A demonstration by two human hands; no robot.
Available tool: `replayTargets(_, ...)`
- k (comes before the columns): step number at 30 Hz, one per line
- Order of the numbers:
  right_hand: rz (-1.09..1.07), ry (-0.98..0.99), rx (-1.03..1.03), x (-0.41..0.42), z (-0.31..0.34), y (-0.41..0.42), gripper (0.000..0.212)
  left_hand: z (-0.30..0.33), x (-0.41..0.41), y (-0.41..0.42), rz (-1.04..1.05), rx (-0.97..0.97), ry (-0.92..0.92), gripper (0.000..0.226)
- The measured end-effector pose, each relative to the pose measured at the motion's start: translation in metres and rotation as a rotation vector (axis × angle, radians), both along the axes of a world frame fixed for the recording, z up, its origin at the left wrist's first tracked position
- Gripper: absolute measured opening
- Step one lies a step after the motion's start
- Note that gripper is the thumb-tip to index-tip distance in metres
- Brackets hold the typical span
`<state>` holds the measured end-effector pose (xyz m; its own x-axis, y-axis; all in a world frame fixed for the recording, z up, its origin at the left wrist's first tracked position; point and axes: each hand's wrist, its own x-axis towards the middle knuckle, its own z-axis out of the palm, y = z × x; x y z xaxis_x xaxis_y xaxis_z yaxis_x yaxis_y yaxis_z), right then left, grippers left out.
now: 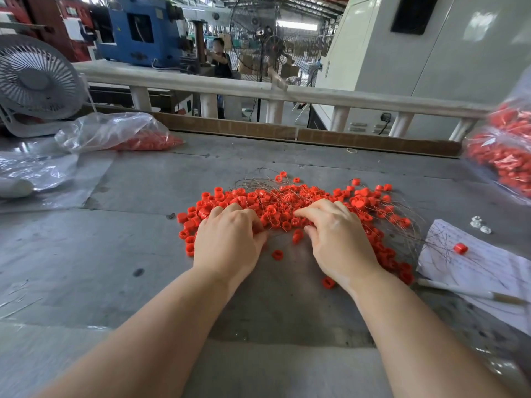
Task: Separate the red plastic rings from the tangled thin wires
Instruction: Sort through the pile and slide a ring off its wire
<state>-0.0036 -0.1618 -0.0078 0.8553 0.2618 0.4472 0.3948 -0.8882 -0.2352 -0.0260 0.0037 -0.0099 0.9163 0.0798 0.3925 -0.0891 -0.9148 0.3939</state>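
Head view: the red plastic rings (290, 208) lie heaped at the centre of the grey table (115, 254), with the thin wires (275, 193) tangled through and over the heap. Left hand (228, 239) and right hand (339, 239) rest palm-down on the near edge of the heap. Both sets of fingers curl into the rings; whether they grasp anything cannot be told. One ring (460, 248) sits apart on a paper sheet (482, 268) at right.

Factory hall: blue machine (138, 30), pedestal fan (258, 38), grey workbench (143, 225).

Both hands, the left hand (228, 239) and right hand (339, 239), rest with curled fingers on the red rings (275, 208) tangled with thin wires (287, 191) on the counter (143, 254).
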Motion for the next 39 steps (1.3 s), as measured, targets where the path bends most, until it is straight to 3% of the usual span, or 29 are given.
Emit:
replayTargets(5, -0.077, 0.058, -0.074, 0.001, -0.003, -0.003, 0.048, 0.001, -0.001, -0.002, -0.007, 0.01, 0.017, 0.027)
replayTargets(10, -0.121, 0.037, -0.125, 0.003, -0.003, -0.003, 0.041, 0.001, -0.002, -0.004, -0.027, 0.002, 0.003, 0.02)
replayTargets(17, -0.124, -0.041, -0.028, -0.001, 0.002, -0.004, 0.016, 0.001, -0.002, -0.005, -0.044, 0.066, 0.022, 0.024)
replayTargets(22, -0.126, -0.083, 0.175, -0.002, 0.005, -0.003, 0.023, 0.001, -0.002, -0.007, -0.071, 0.085, 0.027, 0.024)
replayTargets(27, -0.116, -0.067, 0.218, -0.004, 0.007, -0.003, 0.012, 0.002, -0.003, -0.008, -0.115, 0.058, 0.011, 0.022)
replayTargets(33, -0.079, -0.159, 0.292, -0.006, 0.013, -0.001, 0.005, 0.004, -0.003, -0.008, -0.158, -0.087, -0.151, 0.017)
replayTargets(39, -0.053, -0.113, 0.347, -0.008, 0.014, -0.001, 0.007, 0.009, -0.003, -0.009, -0.189, -0.462, -0.139, 0.01)
